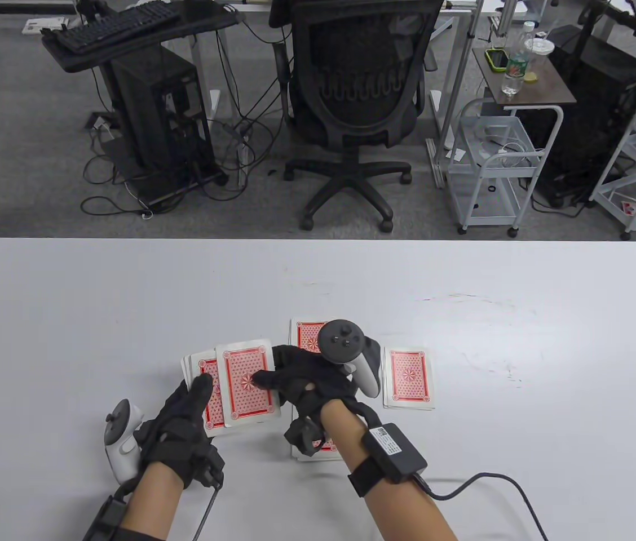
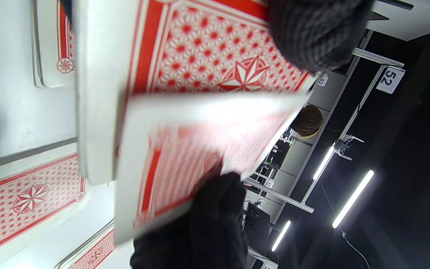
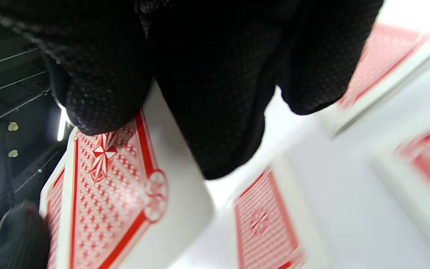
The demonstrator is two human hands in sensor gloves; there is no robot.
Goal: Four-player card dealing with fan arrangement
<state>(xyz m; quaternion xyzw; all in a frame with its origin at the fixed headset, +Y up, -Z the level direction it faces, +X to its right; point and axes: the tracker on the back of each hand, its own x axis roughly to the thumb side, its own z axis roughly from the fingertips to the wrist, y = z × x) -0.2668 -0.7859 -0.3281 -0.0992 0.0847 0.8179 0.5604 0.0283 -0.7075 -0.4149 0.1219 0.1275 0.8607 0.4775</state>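
Both forearms reach in from the near edge of the white counter (image 1: 70, 315). On the left, the left hand (image 1: 180, 425) has its grip closed around a deck (image 1: 205, 389) of red-backed cards, thumb lying along the deck's near left side. One card (image 1: 247, 383) sits partly slid off the top toward the right, tilted a little against the rest. On that top card rests the right hand (image 1: 309, 389), with a fingertip (image 1: 259, 378) pressing near the star at the middle of the back; the other fingers are loosely curled (whether any reach under the card cannot be told).

Each back shows a red lattice of small stars inside a red border with a white margin.

Three dealt piles lie face down near the hands: one (image 1: 408, 378) just right of the right hand, another (image 1: 308, 332) beyond it and partly hidden by the tracker (image 1: 346, 352), a third (image 1: 312, 451) under the right wrist.
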